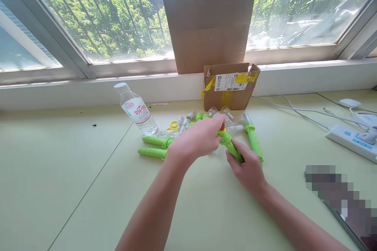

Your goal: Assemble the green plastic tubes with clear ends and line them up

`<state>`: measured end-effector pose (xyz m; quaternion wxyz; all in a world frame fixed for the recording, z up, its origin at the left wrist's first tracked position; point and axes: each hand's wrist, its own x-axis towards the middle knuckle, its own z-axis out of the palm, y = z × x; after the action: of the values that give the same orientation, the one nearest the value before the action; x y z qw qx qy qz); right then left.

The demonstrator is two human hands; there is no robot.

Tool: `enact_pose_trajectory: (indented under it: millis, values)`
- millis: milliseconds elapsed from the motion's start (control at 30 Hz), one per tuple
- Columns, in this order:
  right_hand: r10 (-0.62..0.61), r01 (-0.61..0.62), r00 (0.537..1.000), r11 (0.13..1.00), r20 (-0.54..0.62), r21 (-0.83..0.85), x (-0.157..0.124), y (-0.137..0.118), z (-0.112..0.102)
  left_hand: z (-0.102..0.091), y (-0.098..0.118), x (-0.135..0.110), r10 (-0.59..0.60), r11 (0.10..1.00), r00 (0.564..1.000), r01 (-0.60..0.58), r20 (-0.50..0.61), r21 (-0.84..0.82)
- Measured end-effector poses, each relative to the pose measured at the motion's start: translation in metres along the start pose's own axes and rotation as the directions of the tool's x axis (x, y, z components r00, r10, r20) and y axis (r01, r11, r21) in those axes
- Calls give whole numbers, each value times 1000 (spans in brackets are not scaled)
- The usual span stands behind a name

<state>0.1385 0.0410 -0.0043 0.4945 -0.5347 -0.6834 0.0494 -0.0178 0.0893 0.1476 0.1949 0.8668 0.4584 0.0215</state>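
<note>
My right hand (249,166) is wrapped round the lower end of a green plastic handle (231,147) that has a yellow ring near its top. My left hand (197,139) is closed over the top end of that same piece, fingers curled on it; what sits under the fingers is hidden. Around them on the pale green table (73,188) lie more green handles (154,141), one (151,152) below it and another (253,141) to the right with a clear tip. Several clear plastic tips (184,124) and a yellow ring (173,126) are scattered behind my hands.
A water bottle (137,110) lies tilted at the left of the pile. A small open cardboard box (229,86) stands against the window sill, below a tall cardboard sheet (207,19). A white power strip (352,141) with cables lies at the right.
</note>
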Motion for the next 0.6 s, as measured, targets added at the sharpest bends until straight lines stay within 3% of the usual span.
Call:
enact_pose_trajectory:
  millis: [267,500,600]
  values:
    - [64,-64,998,998,11,4,0,0,-1,2,1,3,63,997,997,-65,-52,-44]
    - [256,-276,957,947,133,165,-2,-1,-4,9,-4,10,59,991,994,-68,-87,-113]
    - [320,-345,937,912,141,223,-3,1,-3,11,-6,12,110,980,988,-127,-112,-156]
